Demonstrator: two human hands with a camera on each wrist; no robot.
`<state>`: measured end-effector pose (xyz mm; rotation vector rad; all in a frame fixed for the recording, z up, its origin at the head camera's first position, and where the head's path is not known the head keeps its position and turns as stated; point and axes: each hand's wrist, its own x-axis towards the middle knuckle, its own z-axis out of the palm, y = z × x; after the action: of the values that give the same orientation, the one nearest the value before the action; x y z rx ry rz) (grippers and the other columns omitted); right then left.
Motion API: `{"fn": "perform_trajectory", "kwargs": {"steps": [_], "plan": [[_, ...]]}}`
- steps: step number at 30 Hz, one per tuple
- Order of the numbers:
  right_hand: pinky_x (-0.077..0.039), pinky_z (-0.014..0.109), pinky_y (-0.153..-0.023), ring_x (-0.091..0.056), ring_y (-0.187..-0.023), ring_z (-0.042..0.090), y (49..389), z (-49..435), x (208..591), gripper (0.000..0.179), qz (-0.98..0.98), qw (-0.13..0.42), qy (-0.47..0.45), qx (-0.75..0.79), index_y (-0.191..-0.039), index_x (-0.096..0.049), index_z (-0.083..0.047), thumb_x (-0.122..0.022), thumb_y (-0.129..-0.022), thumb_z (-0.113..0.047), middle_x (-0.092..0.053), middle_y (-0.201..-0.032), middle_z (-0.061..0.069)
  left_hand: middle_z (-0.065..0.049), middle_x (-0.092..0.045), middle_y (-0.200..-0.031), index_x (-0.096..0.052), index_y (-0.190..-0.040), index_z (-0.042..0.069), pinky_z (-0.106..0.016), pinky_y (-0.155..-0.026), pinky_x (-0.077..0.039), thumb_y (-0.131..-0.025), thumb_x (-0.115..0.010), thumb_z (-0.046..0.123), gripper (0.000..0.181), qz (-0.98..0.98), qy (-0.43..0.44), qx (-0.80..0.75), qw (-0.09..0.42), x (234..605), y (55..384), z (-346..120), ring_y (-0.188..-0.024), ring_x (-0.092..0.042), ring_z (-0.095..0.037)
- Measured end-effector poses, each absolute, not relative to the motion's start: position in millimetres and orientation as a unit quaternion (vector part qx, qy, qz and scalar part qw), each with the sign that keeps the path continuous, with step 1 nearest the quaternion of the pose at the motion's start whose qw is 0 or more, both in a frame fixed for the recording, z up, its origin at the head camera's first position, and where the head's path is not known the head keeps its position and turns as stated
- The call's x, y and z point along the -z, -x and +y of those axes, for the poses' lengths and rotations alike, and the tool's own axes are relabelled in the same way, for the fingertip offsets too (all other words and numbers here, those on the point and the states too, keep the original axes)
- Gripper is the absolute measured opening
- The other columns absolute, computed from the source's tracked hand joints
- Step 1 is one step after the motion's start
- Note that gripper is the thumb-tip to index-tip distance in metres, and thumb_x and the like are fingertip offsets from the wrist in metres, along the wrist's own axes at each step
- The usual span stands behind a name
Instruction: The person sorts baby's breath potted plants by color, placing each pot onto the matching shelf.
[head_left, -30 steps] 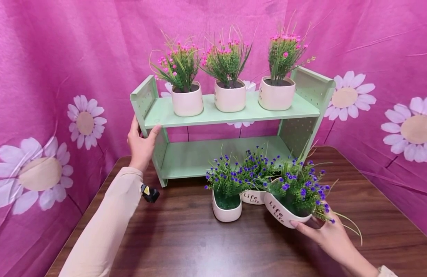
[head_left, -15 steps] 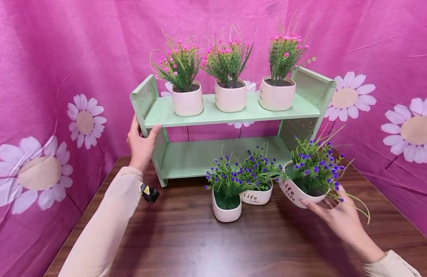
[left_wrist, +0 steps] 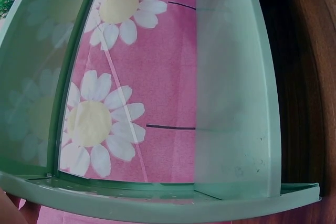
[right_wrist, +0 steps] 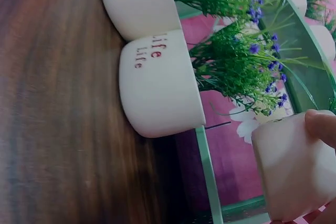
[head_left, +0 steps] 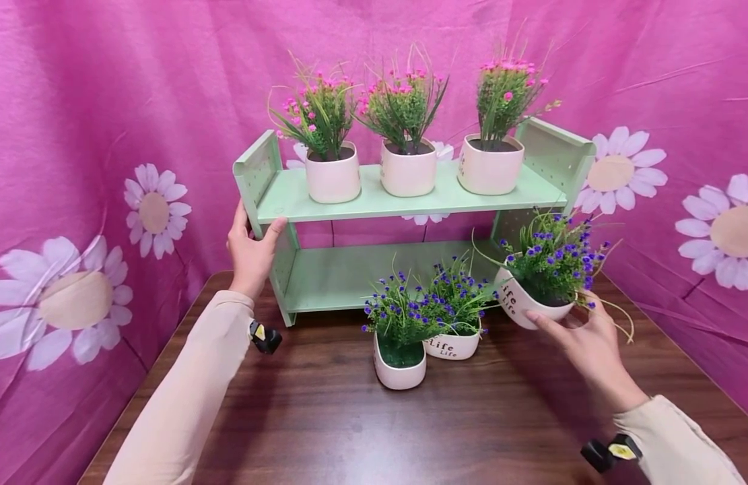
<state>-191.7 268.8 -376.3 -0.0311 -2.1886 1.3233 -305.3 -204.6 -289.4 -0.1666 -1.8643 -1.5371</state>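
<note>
My left hand [head_left: 250,254] grips the left side panel of a pale green two-tier shelf [head_left: 410,210], thumb at the front; the left wrist view shows the shelf's frame [left_wrist: 239,103] close up. My right hand [head_left: 592,340] holds a tilted white flowerpot [head_left: 510,300] with purple flowers, raised near the shelf's right end. In the right wrist view this pot [right_wrist: 294,171] is at lower right, with the thumb on it. Two similar purple-flowered pots, the nearer [head_left: 400,370] and the farther [head_left: 452,345], stand upright on the table before the shelf.
Three white pots with pink flowers, left [head_left: 333,178], middle [head_left: 408,174] and right [head_left: 491,172], stand on the upper tier. The lower tier [head_left: 349,276] shows bare green metal. Beneath lies a dark wooden table [head_left: 325,424]; a pink daisy-print cloth [head_left: 186,87] hangs behind.
My right hand has carried its pot right, then up, apart from the two purple-flowered pots on the table. The left hand keeps its hold on the shelf. The head view has shifted slightly.
</note>
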Motion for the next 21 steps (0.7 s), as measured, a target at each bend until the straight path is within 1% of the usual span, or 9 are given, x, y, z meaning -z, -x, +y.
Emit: {"fn": "perform_trajectory", "kwargs": {"steps": [2,7,10,14,16,18,21], "plan": [[-0.045,0.004,-0.076,-0.054,-0.092,-0.011,197,268,373,0.067,-0.821,0.288,0.023,-0.493,-0.134,-0.052,-0.012,-0.082,-0.075,-0.008,-0.054,-0.110,-0.017,-0.009,-0.051,-0.141,-0.037,-0.149,0.017,-0.030,-0.101,-0.044,-0.084,-0.075,0.017,0.075,-0.721,0.064,0.593,0.353,289,304,-204,-0.127,-0.048,-0.015],[-0.044,0.003,-0.072,-0.052,-0.089,-0.012,206,269,368,0.069,-0.831,0.291,0.052,-0.471,-0.135,-0.051,-0.009,-0.083,-0.075,-0.018,-0.053,-0.107,-0.013,-0.005,-0.053,-0.139,-0.039,-0.147,0.023,-0.030,-0.099,-0.045,-0.083,-0.076,0.024,0.074,-0.721,0.071,0.589,0.358,290,304,-204,-0.124,-0.050,-0.012],[-0.044,0.004,-0.071,-0.053,-0.088,-0.011,213,275,371,0.066,-0.828,0.299,0.053,-0.472,-0.133,-0.053,-0.012,-0.084,-0.075,-0.020,-0.054,-0.105,-0.014,-0.005,-0.054,-0.138,-0.039,-0.147,0.025,-0.031,-0.098,-0.046,-0.083,-0.076,0.026,0.074,-0.721,0.073,0.589,0.358,290,303,-203,-0.122,-0.051,-0.011],[-0.047,0.006,-0.070,-0.058,-0.088,-0.007,224,286,381,0.060,-0.805,0.311,0.025,-0.504,-0.128,-0.056,-0.017,-0.083,-0.075,-0.015,-0.060,-0.100,-0.015,-0.005,-0.054,-0.137,-0.040,-0.147,0.026,-0.031,-0.098,-0.046,-0.082,-0.077,0.027,0.074,-0.722,0.069,0.589,0.356,290,303,-204,-0.121,-0.051,-0.011],[-0.048,0.007,-0.070,-0.060,-0.088,-0.005,224,285,379,0.057,-0.796,0.315,0.010,-0.516,-0.126,-0.057,-0.017,-0.082,-0.075,-0.011,-0.063,-0.097,-0.015,-0.004,-0.054,-0.138,-0.040,-0.147,0.026,-0.032,-0.098,-0.047,-0.082,-0.077,0.028,0.074,-0.724,0.067,0.588,0.355,290,303,-204,-0.121,-0.051,-0.011],[-0.048,0.008,-0.070,-0.061,-0.086,-0.004,220,278,369,0.052,-0.794,0.319,0.009,-0.517,-0.122,-0.058,-0.016,-0.081,-0.076,-0.009,-0.064,-0.093,-0.015,-0.004,-0.054,-0.138,-0.039,-0.147,0.027,-0.033,-0.098,-0.047,-0.082,-0.076,0.028,0.075,-0.725,0.065,0.587,0.355,290,303,-205,-0.121,-0.051,-0.011],[-0.048,0.008,-0.069,-0.061,-0.084,-0.006,209,267,350,0.051,-0.792,0.322,0.023,-0.519,-0.120,-0.058,-0.019,-0.079,-0.077,-0.006,-0.063,-0.091,-0.017,-0.003,-0.053,-0.139,-0.039,-0.147,0.027,-0.033,-0.098,-0.046,-0.082,-0.076,0.028,0.075,-0.725,0.065,0.587,0.354,290,303,-205,-0.122,-0.051,-0.011]]}}
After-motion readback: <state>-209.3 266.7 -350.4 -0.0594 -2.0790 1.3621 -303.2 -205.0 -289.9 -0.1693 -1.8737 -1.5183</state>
